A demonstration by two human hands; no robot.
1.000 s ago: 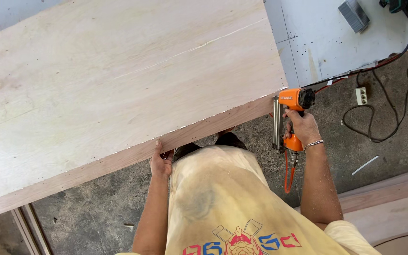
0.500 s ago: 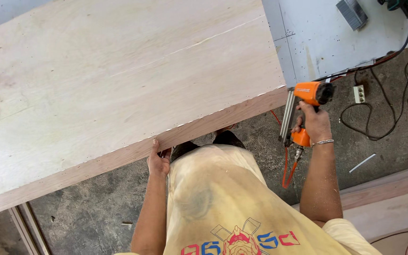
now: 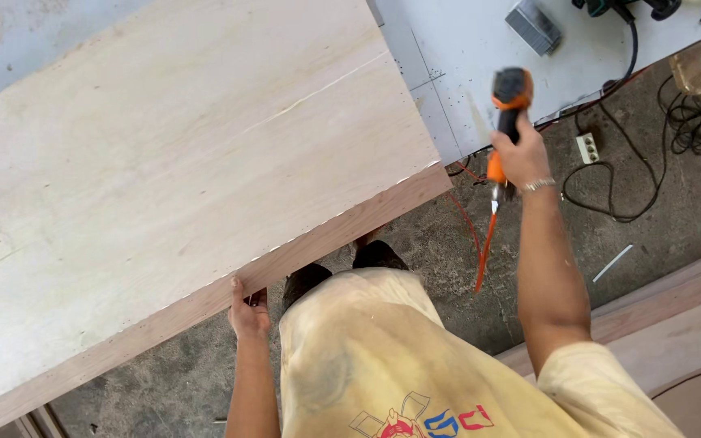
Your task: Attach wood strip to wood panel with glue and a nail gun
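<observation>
Head view, looking down. We see the right hand [image 3: 521, 154] wrapped around the grip of an orange-and-black nail gun [image 3: 506, 122], held upright in the air off the corner of the big pale wood panel [image 3: 188, 178]. Gun is near the panel's rt corner but not touching it; nose is blurred, can't tell exactly where it aims. Orange air hose [image 3: 484, 251] hangs down from the grip toward the concrete floor [image 3: 448, 268], prob. slack so it doesn't tug the tool.

Left hand [image 3: 247, 312] sits at the panel's near edge, fingers curled up under/against the reddish edge strip [image 3: 342, 235], thumb side on the face; looks like a steadying hold, so we judge it keeps the panel from shifting.

Behind: grey surface [image 3: 464, 49] w/ a block of nail strips [image 3: 533, 24], black cables [image 3: 691, 122] and a power strip [image 3: 587, 148] on the floor.
</observation>
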